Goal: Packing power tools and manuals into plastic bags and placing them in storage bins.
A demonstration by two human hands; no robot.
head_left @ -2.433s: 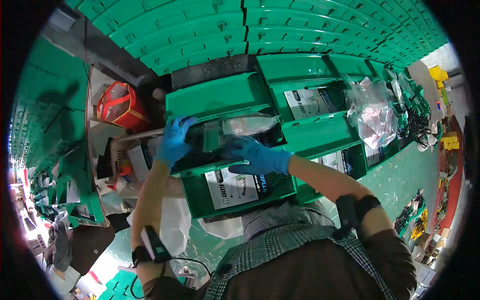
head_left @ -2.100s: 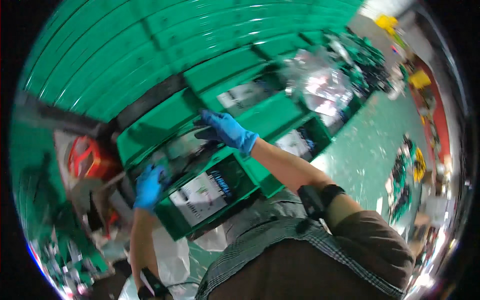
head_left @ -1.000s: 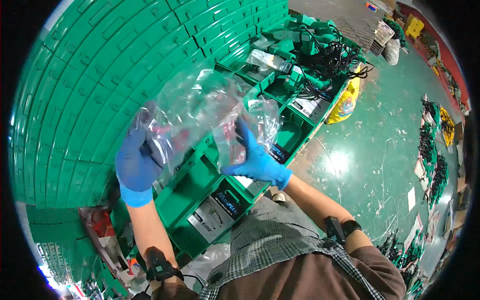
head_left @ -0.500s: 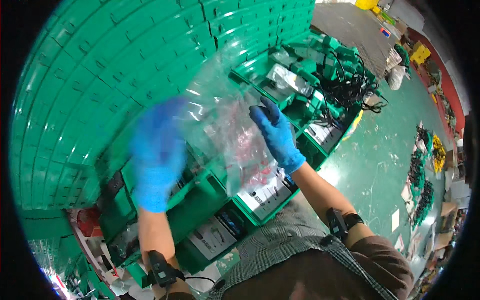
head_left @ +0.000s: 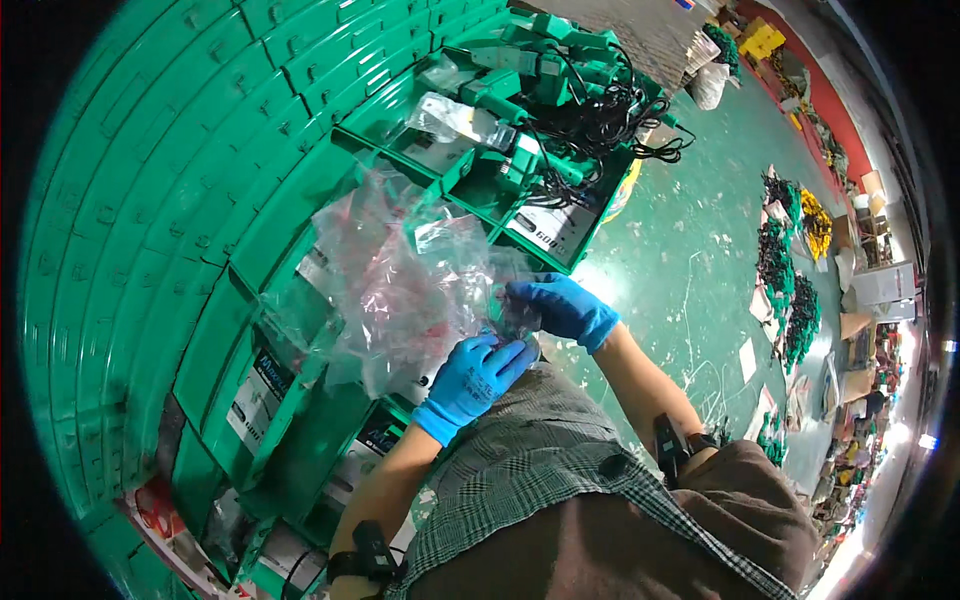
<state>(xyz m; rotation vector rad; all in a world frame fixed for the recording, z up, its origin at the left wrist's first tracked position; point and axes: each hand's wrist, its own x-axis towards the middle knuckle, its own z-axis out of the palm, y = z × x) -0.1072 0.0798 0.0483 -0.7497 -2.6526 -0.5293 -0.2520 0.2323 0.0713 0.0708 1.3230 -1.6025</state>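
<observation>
A clear plastic bag (head_left: 395, 285) with faint red print lies crumpled over open green cases, possibly several bags bunched together. My left hand (head_left: 475, 382), in a blue glove, is closed on its near edge with the fingers curled. Beside it on the right, my right hand (head_left: 563, 308), gloved in blue too, pinches the bag's right end. The fingertips of both hands are partly covered by the film. Under the plastic, a green case (head_left: 225, 345) with a printed white and black sheet shows at the left.
Several green power tools (head_left: 560, 70) with tangled black cords (head_left: 615, 120) lie in open cases at the far side. A wall of stacked green cases (head_left: 130, 200) rises at the left. Across the green floor (head_left: 690, 240) at the right, a heap of dark and green parts (head_left: 785, 270) lies.
My left hand has come down and right from above the cases to the bag's near edge. My right hand has moved down beside it. The view has shifted, and the bag has settled lower.
</observation>
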